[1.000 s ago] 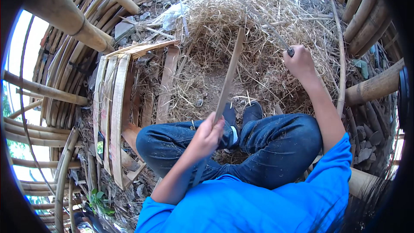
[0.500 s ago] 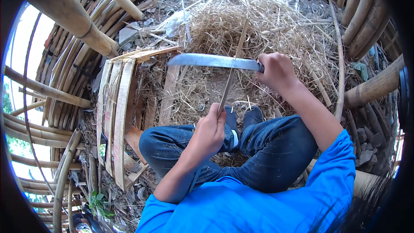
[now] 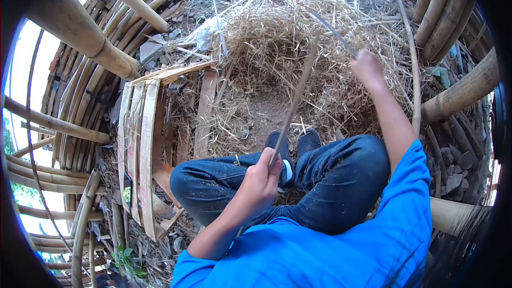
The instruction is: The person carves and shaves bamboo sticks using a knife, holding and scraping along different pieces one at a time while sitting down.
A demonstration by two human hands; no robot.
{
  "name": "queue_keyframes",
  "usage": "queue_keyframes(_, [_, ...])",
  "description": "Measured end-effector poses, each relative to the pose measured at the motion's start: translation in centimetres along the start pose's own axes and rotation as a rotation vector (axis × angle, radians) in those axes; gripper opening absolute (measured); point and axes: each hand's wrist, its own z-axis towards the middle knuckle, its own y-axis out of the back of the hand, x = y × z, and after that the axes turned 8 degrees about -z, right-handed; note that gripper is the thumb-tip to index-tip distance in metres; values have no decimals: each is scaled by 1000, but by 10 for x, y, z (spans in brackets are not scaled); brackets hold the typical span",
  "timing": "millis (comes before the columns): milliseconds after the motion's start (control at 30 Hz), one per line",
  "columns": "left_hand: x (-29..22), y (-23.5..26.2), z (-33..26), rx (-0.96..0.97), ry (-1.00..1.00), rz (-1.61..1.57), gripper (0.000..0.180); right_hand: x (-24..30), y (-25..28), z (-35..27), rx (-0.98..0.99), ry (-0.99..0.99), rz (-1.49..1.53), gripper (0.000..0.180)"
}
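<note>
My left hand (image 3: 260, 177) is closed around the lower end of a thin bamboo strip (image 3: 297, 96), which slants up and away in front of my knees. Farther forward on the right, my right hand (image 3: 368, 68), a little blurred, grips a machete (image 3: 333, 31). The handle is hidden in my fist. Its blade points away and to the left above a heap of pale shavings (image 3: 277, 32), apart from the strip.
A broken wooden crate (image 3: 141, 149) stands left of my knees, a phone (image 3: 127, 189) against its slats. Bamboo poles (image 3: 80, 26) and stacked bamboo close in the left side; more poles (image 3: 445, 16) line the right. Stones (image 3: 453, 181) lie by my right elbow.
The machete has left the strip. My right hand has swung it forward and right, and the blade now points away instead of left. My left hand has come slightly nearer with the strip.
</note>
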Motion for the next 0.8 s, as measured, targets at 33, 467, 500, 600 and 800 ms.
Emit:
queue_keyframes(33, [6,6,-4,15,30,-82,14,-16,-4,-9,-78,31,-154,31])
queue_keyframes(467, [16,54,-12,95,287,-734,16,41,48,-77,-191,340,121,24])
queue_keyframes(500, [14,54,-16,83,273,-729,16,54,60,-91,-148,448,164,23])
queue_keyframes(600, [11,55,-22,103,295,-711,20,84,82,-135,-161,765,241,15])
queue_keyframes(800, [-4,46,-39,142,253,-735,20,102,77,-185,-227,1040,233,15])
